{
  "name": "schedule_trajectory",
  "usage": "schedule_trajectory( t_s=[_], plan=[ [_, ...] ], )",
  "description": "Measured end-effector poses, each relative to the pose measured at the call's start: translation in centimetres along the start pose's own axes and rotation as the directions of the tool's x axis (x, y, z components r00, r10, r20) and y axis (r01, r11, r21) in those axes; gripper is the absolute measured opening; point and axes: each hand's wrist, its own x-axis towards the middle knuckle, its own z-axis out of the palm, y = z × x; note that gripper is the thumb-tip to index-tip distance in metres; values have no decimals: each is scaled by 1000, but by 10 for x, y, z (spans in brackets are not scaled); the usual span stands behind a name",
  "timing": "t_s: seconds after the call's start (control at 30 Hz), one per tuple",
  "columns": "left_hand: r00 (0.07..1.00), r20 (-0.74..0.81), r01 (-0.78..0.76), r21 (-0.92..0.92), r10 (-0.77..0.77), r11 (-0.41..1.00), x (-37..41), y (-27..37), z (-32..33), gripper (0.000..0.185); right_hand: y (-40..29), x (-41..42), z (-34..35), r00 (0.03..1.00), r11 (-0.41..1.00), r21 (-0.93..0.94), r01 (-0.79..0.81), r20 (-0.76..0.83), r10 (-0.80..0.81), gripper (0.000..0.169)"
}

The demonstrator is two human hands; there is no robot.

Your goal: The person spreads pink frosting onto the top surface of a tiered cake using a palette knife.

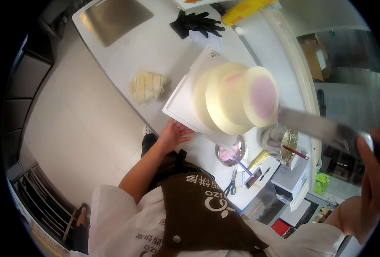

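A tiered cake [227,106] coated in pale cream stands on a white square cake board [183,106]. Pink cream [264,96] covers the middle of its top tier. My left hand [175,135] is at the board's near edge, fingers apart, the thumb partly hidden. On the other side, my right hand [374,160] grips an icing spatula [312,123], blurred by motion. The blade's tip is right by the top tier's rim; whether it touches cannot be told. A metal bowl [220,157] of pink cream with a purple-handled tool [241,165] sits near my apron.
Beside the cake is a crumpled cloth [148,86]; farther off lie black gloves [198,24] and a metal sheet [116,21]. A large bowl [288,146], scissors [231,186] and a phone [253,178] are at the right. Another person's leg [80,236] shows lower left.
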Motion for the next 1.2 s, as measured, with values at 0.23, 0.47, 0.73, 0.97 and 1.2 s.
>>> schedule_trajectory(
  t_s=[0.23, 0.47, 0.73, 0.97, 1.2],
  plan=[
    [998, -25, -53, -3, 53, 999, 0, 6, -11, 72, -56, -100, 106, 938, 710, 618, -338, 285, 198, 34],
    [959, -283, -13, 59, 29, 998, -1, -1, -14, 72, -189, -164, 293, 767, 549, 578, -604, 608, 204, 29],
    [940, -72, 293, 670, -334, 682, 22, -102, 3, 63, -276, -160, 368, 700, 435, 565, -701, 663, 267, 21],
    [911, -150, 397, 574, -385, 716, 37, -155, 56, 63, -299, -139, 386, 753, 428, 634, -645, 621, 215, 11],
    [928, -106, 357, 527, -358, 771, 45, -161, 49, 65, -245, -179, 396, 852, 312, 796, -519, 511, 114, 18]
  ],
)
